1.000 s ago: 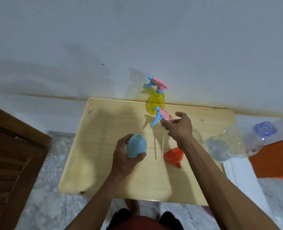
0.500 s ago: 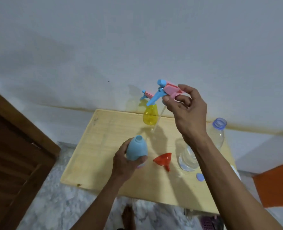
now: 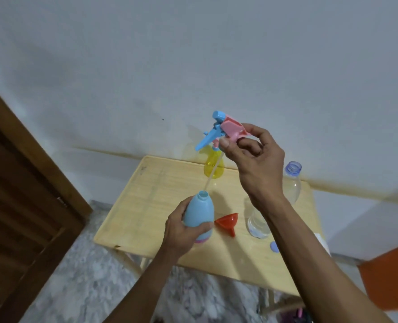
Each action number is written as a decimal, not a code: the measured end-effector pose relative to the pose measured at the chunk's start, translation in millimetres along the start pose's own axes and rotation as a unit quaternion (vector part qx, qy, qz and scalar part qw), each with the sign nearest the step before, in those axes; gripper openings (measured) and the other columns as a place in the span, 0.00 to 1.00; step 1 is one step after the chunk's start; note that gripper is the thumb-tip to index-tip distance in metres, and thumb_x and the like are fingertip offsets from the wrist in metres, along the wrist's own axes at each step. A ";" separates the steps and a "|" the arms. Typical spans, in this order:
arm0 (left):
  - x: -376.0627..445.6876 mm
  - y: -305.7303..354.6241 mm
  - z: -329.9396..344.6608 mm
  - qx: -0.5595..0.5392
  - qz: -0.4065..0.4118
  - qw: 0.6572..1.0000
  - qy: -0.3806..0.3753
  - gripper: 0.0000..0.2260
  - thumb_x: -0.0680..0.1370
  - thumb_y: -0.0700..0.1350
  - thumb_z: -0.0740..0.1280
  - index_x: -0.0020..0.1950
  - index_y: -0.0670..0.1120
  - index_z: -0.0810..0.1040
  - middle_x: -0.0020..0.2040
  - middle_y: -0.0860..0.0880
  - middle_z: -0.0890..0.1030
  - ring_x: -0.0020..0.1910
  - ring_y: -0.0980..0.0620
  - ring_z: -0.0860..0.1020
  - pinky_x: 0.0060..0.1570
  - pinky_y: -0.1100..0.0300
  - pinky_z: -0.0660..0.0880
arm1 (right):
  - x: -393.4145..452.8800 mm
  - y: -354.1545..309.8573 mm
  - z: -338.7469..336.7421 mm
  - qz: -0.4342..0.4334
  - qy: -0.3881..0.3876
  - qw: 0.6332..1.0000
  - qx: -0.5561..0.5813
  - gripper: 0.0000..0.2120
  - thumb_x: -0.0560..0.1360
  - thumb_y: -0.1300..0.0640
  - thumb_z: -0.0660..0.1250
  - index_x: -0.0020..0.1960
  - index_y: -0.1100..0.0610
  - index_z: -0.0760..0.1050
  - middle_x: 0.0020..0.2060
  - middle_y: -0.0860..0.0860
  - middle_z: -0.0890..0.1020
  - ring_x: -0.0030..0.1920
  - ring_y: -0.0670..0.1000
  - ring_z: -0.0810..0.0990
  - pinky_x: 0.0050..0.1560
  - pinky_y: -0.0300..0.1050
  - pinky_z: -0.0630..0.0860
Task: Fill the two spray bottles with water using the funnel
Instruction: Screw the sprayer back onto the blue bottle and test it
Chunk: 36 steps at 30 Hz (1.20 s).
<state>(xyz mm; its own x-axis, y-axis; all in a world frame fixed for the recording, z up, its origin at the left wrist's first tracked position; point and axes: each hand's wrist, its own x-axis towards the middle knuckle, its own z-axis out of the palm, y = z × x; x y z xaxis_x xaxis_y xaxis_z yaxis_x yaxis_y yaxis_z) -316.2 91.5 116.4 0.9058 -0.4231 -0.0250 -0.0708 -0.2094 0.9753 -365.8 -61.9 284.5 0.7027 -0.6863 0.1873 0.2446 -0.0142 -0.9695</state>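
A: Start at the left. What has the left hand got?

B: Its grip is wrapped round the blue bottle, fingers curled about the lower body, holding it upright just above the near part of the tabletop. The neck is open, no top on it.

A: And moving right?

B: The orange funnel lies on its side on the tabletop, just beside the blue bottle, untouched. Behind it, at the far edge by the wall, stands the yellow bottle, its sprayer apparently on, though the raised one hides most of it. The right hand is up high, pinching the pink and blue sprayer head between thumb and fingers; its thin tube hangs down with the tip just over the blue bottle's mouth.

A: Where's the water?

B: In a clear plastic bottle, uncapped, partly behind the right forearm. Its blue cap lies near the tabletop's front edge.

A: So how far along?

B: Early, I'd judge. One bottle is opened; no funnel set, nothing visibly poured, and the yellow bottle is yet to open.

A: Anything different from half a second back?

B: Little. The sprayer head sits a touch lower, and the tube's tip has come closer to the blue bottle's mouth. The left hand keeps its hold.
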 end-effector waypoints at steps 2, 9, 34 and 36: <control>1.0 4.7 -2.6 -0.008 0.000 1.000 -0.012 0.37 0.57 0.56 0.81 0.65 0.57 0.77 0.58 0.58 0.82 0.53 0.61 0.80 0.50 0.59 0.80 | -2.0 5.8 4.0 0.003 -0.007 1.000 -0.010 0.25 0.70 0.59 0.80 0.63 0.57 0.75 0.41 0.58 0.86 0.45 0.53 0.87 0.54 0.53 0.83; 17.4 25.8 -23.5 -0.034 0.007 0.999 -0.037 0.31 0.65 0.44 0.83 0.65 0.56 0.78 0.57 0.58 0.82 0.52 0.61 0.80 0.43 0.67 0.78 | -11.3 35.4 25.9 0.042 -0.033 0.999 -0.004 0.29 0.69 0.61 0.80 0.65 0.51 0.72 0.33 0.48 0.84 0.39 0.45 0.84 0.48 0.41 0.80; 74.1 48.8 -63.9 -0.040 -0.004 0.994 -0.103 0.33 0.58 0.56 0.82 0.62 0.64 0.78 0.58 0.55 0.81 0.53 0.51 0.82 0.47 0.46 0.84 | 6.8 69.0 69.0 0.052 -0.030 0.997 -0.055 0.05 0.73 0.56 0.76 0.48 0.56 0.84 0.40 0.46 0.86 0.41 0.41 0.81 0.42 0.32 0.76; 76.3 50.8 -63.2 -0.037 -0.003 0.994 -0.103 0.33 0.58 0.56 0.82 0.62 0.65 0.78 0.58 0.55 0.81 0.53 0.51 0.83 0.48 0.46 0.84 | 9.1 69.8 68.0 0.045 -0.032 0.997 -0.054 0.07 0.73 0.56 0.77 0.49 0.56 0.84 0.40 0.45 0.85 0.41 0.40 0.81 0.42 0.31 0.75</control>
<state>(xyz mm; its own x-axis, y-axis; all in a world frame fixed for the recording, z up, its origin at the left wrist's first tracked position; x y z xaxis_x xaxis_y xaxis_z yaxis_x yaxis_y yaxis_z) -224.4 104.4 178.0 0.8006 -0.5952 -0.0688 -0.0276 -0.1514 0.9881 -296.9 -19.7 229.2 0.7606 -0.6408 0.1044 0.1077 -0.0341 -0.9936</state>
